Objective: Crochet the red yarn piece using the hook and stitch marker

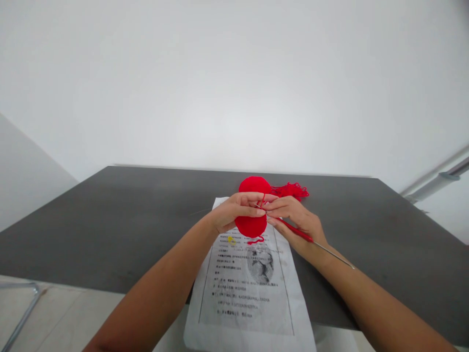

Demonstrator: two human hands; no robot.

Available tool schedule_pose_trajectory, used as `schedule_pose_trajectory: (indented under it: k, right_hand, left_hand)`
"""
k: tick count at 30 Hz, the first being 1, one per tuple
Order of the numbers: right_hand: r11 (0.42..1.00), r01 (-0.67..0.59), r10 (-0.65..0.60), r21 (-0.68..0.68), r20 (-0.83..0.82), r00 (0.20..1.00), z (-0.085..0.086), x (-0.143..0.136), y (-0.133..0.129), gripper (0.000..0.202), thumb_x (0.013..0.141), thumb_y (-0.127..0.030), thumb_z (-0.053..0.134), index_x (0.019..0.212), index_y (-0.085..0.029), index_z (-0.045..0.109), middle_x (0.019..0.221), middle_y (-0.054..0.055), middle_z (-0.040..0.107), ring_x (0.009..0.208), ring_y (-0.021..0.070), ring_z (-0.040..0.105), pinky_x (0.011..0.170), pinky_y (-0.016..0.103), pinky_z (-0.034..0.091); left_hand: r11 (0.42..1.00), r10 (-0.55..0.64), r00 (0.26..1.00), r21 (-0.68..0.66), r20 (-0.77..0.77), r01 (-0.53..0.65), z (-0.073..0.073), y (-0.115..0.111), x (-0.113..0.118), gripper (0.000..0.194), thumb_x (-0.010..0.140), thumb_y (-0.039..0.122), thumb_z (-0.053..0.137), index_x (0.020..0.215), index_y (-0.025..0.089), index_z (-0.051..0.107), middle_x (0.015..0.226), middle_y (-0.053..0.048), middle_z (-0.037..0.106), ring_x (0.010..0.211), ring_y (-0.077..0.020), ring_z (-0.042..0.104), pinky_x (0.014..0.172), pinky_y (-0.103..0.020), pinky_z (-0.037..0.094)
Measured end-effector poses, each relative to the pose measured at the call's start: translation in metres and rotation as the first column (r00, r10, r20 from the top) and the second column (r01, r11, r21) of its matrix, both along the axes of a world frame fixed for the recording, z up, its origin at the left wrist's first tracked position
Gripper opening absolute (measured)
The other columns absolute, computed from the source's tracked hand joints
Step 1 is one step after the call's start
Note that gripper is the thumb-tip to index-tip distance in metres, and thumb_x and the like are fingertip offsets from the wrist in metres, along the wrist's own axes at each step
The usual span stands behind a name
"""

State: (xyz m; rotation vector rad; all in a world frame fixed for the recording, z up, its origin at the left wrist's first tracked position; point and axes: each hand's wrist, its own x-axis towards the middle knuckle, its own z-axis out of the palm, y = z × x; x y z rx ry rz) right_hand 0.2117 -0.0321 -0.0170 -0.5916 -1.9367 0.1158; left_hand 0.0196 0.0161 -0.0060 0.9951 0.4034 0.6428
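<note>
Over the middle of the dark table, my left hand pinches a red crocheted piece, round in its lower part. A crochet hook with a red grip and metal shaft lies in my right hand, its tip end at the crocheted piece. Both hands meet there, fingertips close together. A strand of red yarn runs up over the left fingers, and a short red tail hangs below the piece. Another red rounded shape shows just behind the left fingers; whether it joins the piece is hidden by them.
A loose heap of red yarn lies behind my right hand. Beneath the hands, a printed sheet with a picture and a small yellow mark overhangs the front edge of the table. A white wall stands behind the table.
</note>
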Motion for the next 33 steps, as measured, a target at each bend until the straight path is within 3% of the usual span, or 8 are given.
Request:
schedule_pose_trajectory:
  k: [7, 10, 18, 27, 33]
  right_hand:
    - [0.998, -0.011, 0.012, 0.061, -0.018, 1.0, 0.004, 0.0, -0.004, 0.017, 0.09, -0.009, 0.069, 0.103, -0.021, 0.072, 0.097, 0.012, 0.081, 0.09, 0.0242, 0.077, 0.082, 0.038, 0.063]
    - [0.999, -0.042, 0.041, -0.004, -0.082, 0.996, 0.007, -0.001, -0.011, 0.016, 0.092, -0.011, 0.069, 0.101, -0.023, 0.074, 0.097, 0.01, 0.082, 0.09, 0.0236, 0.078, 0.084, 0.039, 0.063]
    - [0.952, -0.12, 0.036, -0.282, -0.286, 0.958, 0.008, -0.005, -0.016, 0.01, 0.093, -0.019, 0.07, 0.09, -0.025, 0.077, 0.09, 0.004, 0.084, 0.082, 0.0214, 0.081, 0.075, 0.032, 0.066]
    - [0.968, -0.171, 0.152, -0.183, -0.112, 0.982, 0.016, 0.004, -0.016, 0.01, 0.094, -0.02, 0.069, 0.097, -0.025, 0.077, 0.098, 0.008, 0.084, 0.09, 0.0229, 0.08, 0.084, 0.036, 0.066]
    - [0.901, -0.262, 0.12, -0.345, -0.381, 0.917, 0.011, 0.002, -0.013, 0.011, 0.092, -0.03, 0.074, 0.085, -0.023, 0.08, 0.083, 0.005, 0.084, 0.075, 0.0205, 0.081, 0.071, 0.031, 0.067]
  left_hand:
    - [0.993, 0.101, 0.995, 0.053, -0.009, -0.101, 0.001, 0.001, -0.004, 0.043, 0.06, 0.015, 0.089, 0.102, 0.017, 0.081, 0.079, -0.002, 0.073, 0.066, -0.0105, 0.062, 0.064, -0.021, 0.044]
    - [0.993, 0.097, 0.995, 0.063, 0.009, -0.098, 0.002, 0.003, -0.008, 0.041, 0.059, 0.015, 0.086, 0.099, 0.015, 0.082, 0.065, 0.001, 0.065, 0.055, -0.009, 0.055, 0.056, -0.023, 0.036]
    - [0.999, 0.045, 0.998, 0.025, 0.036, -0.046, 0.002, 0.0, -0.005, 0.035, 0.055, 0.015, 0.076, 0.089, 0.014, 0.082, 0.055, -0.001, 0.062, 0.048, -0.0108, 0.048, 0.054, -0.028, 0.027]
    - [0.999, 0.038, 0.999, 0.013, 0.011, -0.038, 0.006, 0.0, -0.007, 0.032, 0.053, 0.014, 0.073, 0.083, 0.012, 0.081, 0.05, 0.0, 0.058, 0.043, -0.0086, 0.041, 0.051, -0.029, 0.024]
    - [0.996, 0.075, 0.996, 0.05, -0.05, -0.072, 0.008, 0.0, -0.01, 0.029, 0.052, 0.015, 0.081, 0.081, 0.012, 0.081, 0.055, -0.001, 0.064, 0.048, -0.0103, 0.052, 0.05, -0.025, 0.031]
